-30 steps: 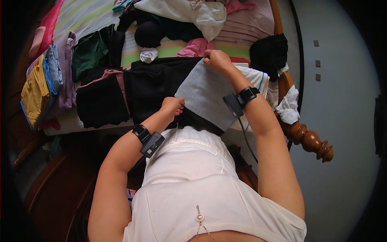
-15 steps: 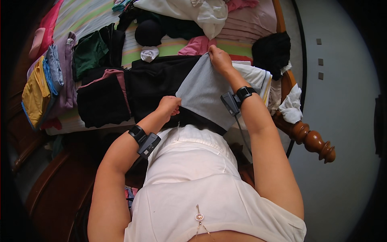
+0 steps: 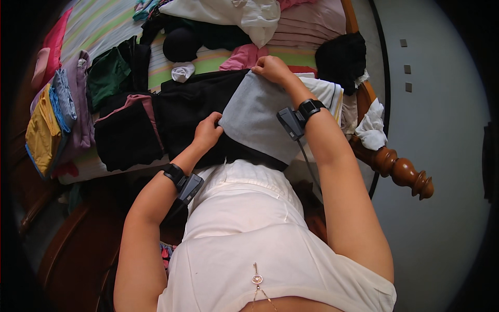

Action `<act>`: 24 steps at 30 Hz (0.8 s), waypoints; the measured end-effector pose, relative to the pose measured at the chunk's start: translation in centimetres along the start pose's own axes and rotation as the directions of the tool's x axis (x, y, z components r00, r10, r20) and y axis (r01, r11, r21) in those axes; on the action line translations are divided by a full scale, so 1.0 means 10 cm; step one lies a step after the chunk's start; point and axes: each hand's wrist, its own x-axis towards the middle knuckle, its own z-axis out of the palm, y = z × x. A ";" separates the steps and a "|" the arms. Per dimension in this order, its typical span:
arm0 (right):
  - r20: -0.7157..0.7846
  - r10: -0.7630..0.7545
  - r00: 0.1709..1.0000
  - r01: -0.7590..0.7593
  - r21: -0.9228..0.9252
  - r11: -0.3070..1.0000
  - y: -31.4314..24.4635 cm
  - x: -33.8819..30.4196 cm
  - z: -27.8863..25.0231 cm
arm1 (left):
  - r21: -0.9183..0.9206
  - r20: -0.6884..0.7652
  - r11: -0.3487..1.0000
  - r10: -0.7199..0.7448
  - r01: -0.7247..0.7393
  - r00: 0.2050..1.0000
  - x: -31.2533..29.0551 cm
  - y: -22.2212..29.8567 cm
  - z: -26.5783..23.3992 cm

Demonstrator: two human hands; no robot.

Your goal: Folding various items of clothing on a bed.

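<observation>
Pinching the left edge of a grey layer (image 3: 257, 114), the left hand (image 3: 208, 131) is grasping the cloth between thumb and fingers. At the far corner of the same layer, the right hand (image 3: 273, 70) is gripping the fabric with bent fingers. This grey layer is lying across the right part of a black garment (image 3: 189, 101), which is spreading over the near side of the bed, directly in front of the person's white clothing (image 3: 234, 208). Each forearm is wearing a black strap with a small box-shaped device.

Immediately left of the black garment, a folded black piece with pink trim (image 3: 125, 140) is resting; beyond that piece, a dark green garment (image 3: 109, 75) is lying. Farther left of the black garment, a lavender cloth (image 3: 80, 112) and a yellow folded cloth (image 3: 42, 130) are standing in a row. Just past its far edge, a small white cloth bundle (image 3: 183, 72), a rounded black item (image 3: 182, 46) and a pink cloth (image 3: 243, 56) are sitting on the striped sheet (image 3: 112, 26). To its right, a white garment with a striped edge (image 3: 328, 96) is lying, while a crumpled black cloth (image 3: 340, 61), a crumpled white cloth (image 3: 371, 129) and a turned wooden bedpost (image 3: 403, 170) are occupying the bed's edge.
</observation>
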 end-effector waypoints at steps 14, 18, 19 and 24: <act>-0.392 -0.022 0.920 0.014 -0.024 1.000 -0.04 -0.28 0.10 | 0.433 0.135 0.741 0.510 -0.513 0.850 -0.21 0.49 -0.22; -0.547 -0.059 0.835 0.068 -0.004 0.998 0.03 -0.28 -0.02 | 0.430 -0.040 0.888 0.199 -0.163 0.979 -0.15 0.19 -0.11; -0.550 -0.055 0.834 0.063 -0.005 0.998 0.01 -0.32 -0.03 | 0.343 -0.133 0.939 0.039 0.009 0.990 -0.13 0.13 -0.11; -0.441 -0.556 0.705 0.417 -0.378 0.827 -0.30 -0.93 0.17 | -0.100 -0.123 0.991 0.071 -0.083 0.990 0.07 0.15 -0.05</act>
